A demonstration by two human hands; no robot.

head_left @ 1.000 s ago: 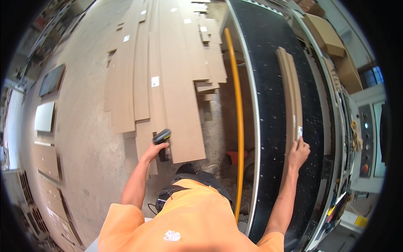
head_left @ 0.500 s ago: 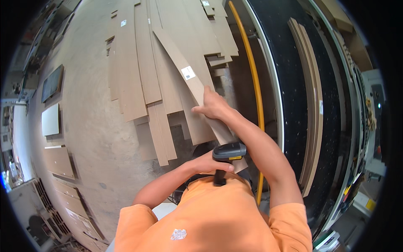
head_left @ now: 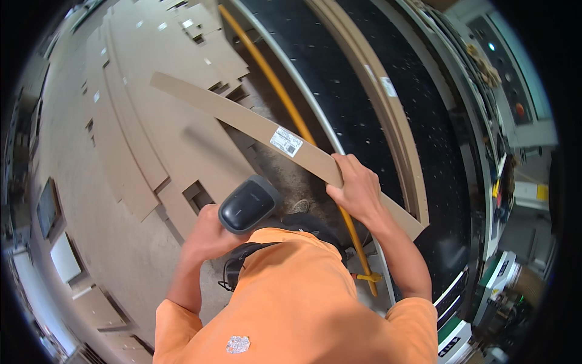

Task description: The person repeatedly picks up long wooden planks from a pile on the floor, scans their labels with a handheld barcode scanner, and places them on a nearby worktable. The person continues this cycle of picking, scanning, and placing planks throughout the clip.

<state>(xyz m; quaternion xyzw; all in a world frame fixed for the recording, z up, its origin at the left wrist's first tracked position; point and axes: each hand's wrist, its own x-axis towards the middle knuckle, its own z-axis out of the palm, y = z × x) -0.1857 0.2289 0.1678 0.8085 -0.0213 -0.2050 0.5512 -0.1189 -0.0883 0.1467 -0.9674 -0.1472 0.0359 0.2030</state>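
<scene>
Head view: yellow rail [head_left: 285, 103] beside black table [head_left: 357, 97].

Bright even daylight, soft shadows; strong fisheye bending, black vignette, slight blur at rim

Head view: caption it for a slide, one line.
Right hand holds a long brown strip with a label; left hand aims a scanner at it.

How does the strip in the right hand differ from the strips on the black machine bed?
The held strip is lifted and slanted over the floor, gripped by the right hand; the bed strips lie flat, untouched. The held strip's white label faces the dark scanner in the left hand; the bed strips' label sits far from it. All are long, narrow, tan board.
</scene>
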